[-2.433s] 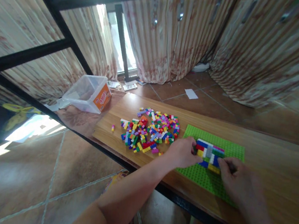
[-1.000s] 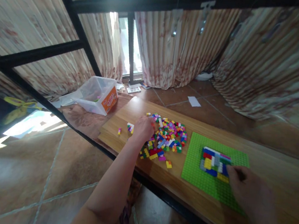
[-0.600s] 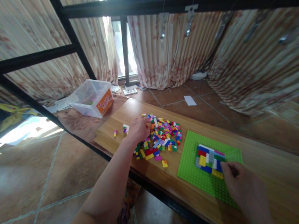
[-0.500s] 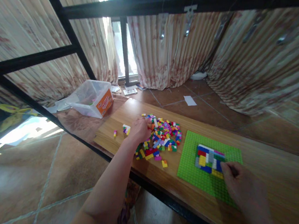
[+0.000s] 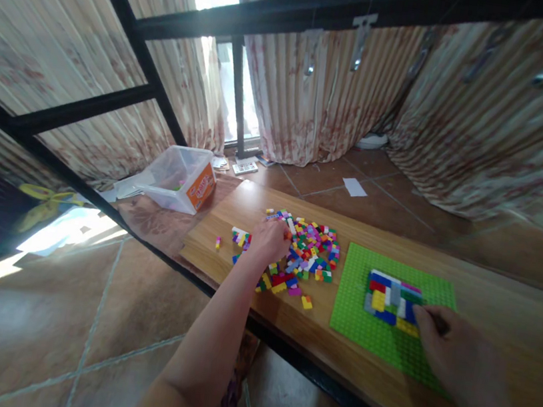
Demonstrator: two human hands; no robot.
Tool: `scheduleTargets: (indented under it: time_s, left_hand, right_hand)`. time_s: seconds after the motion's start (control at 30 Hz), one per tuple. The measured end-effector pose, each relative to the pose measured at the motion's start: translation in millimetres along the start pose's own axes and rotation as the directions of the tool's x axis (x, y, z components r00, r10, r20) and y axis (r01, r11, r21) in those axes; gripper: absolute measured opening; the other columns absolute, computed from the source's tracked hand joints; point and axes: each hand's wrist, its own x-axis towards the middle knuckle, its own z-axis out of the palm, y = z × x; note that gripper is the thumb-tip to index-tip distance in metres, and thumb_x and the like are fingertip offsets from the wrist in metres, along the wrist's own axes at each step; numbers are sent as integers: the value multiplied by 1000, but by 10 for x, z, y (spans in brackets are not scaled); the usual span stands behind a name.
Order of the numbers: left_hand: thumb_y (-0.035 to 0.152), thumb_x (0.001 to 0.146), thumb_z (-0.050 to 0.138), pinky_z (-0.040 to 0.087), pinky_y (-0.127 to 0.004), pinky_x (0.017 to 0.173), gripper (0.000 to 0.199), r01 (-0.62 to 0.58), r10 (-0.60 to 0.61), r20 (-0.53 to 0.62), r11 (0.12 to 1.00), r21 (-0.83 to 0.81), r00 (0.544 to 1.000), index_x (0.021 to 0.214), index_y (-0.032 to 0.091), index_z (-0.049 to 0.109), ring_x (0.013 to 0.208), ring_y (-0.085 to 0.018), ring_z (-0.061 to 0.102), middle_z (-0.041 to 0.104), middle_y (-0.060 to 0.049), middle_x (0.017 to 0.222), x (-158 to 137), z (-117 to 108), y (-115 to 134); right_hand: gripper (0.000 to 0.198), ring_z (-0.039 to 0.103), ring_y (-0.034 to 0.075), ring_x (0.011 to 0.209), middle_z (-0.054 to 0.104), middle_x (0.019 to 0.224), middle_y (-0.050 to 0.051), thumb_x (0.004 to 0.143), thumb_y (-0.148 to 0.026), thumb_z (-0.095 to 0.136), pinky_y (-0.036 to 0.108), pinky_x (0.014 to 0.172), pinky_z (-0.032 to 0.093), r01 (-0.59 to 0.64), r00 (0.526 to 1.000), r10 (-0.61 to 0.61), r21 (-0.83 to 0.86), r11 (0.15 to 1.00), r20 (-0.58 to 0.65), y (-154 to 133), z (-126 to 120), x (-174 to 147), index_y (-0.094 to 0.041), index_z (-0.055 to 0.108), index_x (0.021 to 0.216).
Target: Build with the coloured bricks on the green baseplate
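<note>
My left hand point(image 5: 270, 239) reaches into the left side of a pile of small coloured building bricks point(image 5: 313, 246). Its fingertips point down among the bricks and are mostly hidden, so what they touch is unclear. On the green baseplate point(image 5: 353, 302) sits a low block of joined bricks point(image 5: 392, 298) in blue, red, yellow, white and grey. At the block's right edge my right hand point(image 5: 440, 332) is closed, thumb and forefinger pinched beside a blue brick. Whatever lies between those fingertips is too small to make out.
Left of the pile, a few bricks point(image 5: 240, 236) and a small pink-and-yellow piece point(image 5: 218, 242) lie on the wooden table point(image 5: 219, 213). Beyond its left end stands a clear plastic bin point(image 5: 174, 180) with an orange label. A black metal bar point(image 5: 256, 23) crosses above, before curtains point(image 5: 294, 112).
The whole view has shifted slightly, so table and hands appear further right. My left hand stays at the pile and my right hand stays at the block's edge.
</note>
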Motion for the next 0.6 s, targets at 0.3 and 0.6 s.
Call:
scheduleTargets:
  time_s: [0.3, 0.6]
  left_hand:
    - [31, 88, 54, 46, -31, 92, 33, 405, -416, -100, 908, -108, 904, 114, 16, 67, 110, -25, 62, 70, -13, 114, -47, -247, -393]
    - [50, 85, 56, 48, -29, 78, 46, 562, -560, 96, 827, -3, 823, 101, 9, 72, 103, -29, 66, 73, -19, 102, -203, -446, -680]
  right_hand:
    - [38, 60, 30, 64, 68, 74, 11, 81, -59, 36, 39, 59, 42, -53, 996, 53, 3, 999, 70, 71, 4, 62, -29, 60, 81]
    - [42, 61, 30, 62, 67, 73, 10, 82, -60, 32, 39, 59, 43, -23, 998, 25, -30, 999, 60, 96, 30, 42, -28, 59, 86]
